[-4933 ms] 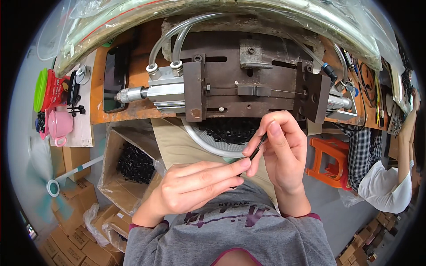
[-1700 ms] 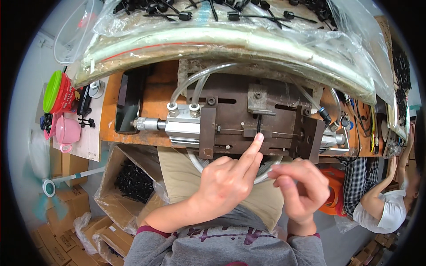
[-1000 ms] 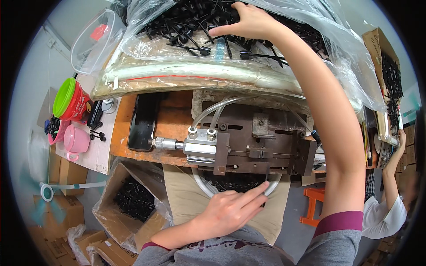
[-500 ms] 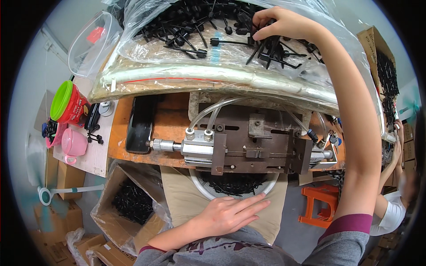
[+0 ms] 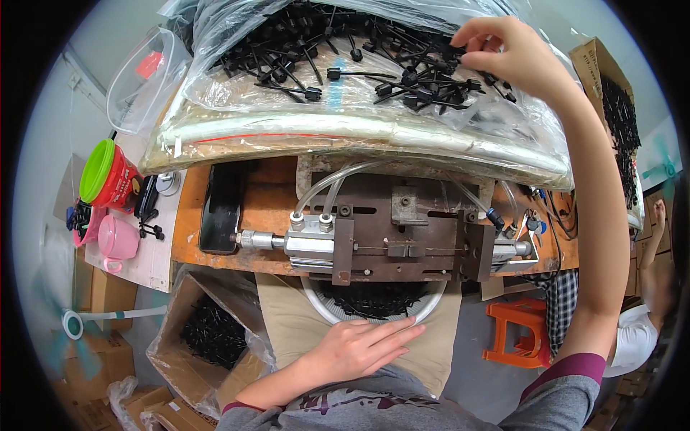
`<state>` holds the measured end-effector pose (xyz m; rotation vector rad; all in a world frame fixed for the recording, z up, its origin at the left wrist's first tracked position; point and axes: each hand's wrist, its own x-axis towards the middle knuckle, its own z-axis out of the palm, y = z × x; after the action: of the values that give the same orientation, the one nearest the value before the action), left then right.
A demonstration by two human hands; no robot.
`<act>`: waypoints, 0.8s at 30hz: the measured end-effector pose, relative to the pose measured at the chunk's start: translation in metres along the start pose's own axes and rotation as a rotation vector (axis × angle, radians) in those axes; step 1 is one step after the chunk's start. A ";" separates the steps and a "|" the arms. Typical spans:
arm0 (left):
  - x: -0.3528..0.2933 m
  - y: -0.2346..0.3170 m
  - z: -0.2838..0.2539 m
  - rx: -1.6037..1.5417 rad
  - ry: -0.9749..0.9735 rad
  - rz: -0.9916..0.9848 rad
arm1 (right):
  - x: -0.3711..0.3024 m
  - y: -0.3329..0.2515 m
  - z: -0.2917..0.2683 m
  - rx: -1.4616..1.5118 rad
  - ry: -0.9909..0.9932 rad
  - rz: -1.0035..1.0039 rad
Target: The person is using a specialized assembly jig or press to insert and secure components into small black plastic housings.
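Observation:
My right hand hovers over the right part of a pile of black plastic parts with thin stems and blocky heads. Its fingers are curved, with a gap to the thumb, and nothing shows in its grasp. The parts lie on clear plastic sheeting over a raised tray. My left hand lies flat, fingers stretched out, at the near rim of a white round basket on my lap. Black pieces fill the basket, partly hidden under the fixture.
A brown metal fixture with silver cylinders and clear hoses stands on the wooden table. A dark phone, red tub and pink cup sit left. Below are a carton and orange stool. Another person is at right.
My right hand has moved right and slightly up, off the cluster of black parts it was touching; those parts now lie on the sheeting. My left hand stays at the basket's rim.

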<state>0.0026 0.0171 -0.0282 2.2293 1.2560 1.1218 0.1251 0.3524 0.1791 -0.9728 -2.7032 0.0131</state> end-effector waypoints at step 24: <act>-0.003 -0.001 0.003 -0.017 -0.034 0.051 | 0.001 -0.012 0.019 -0.073 -0.120 0.000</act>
<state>0.0039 0.0149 -0.0322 2.2702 1.1777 1.1042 0.1123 0.3448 0.1625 -1.0235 -2.8313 -0.0284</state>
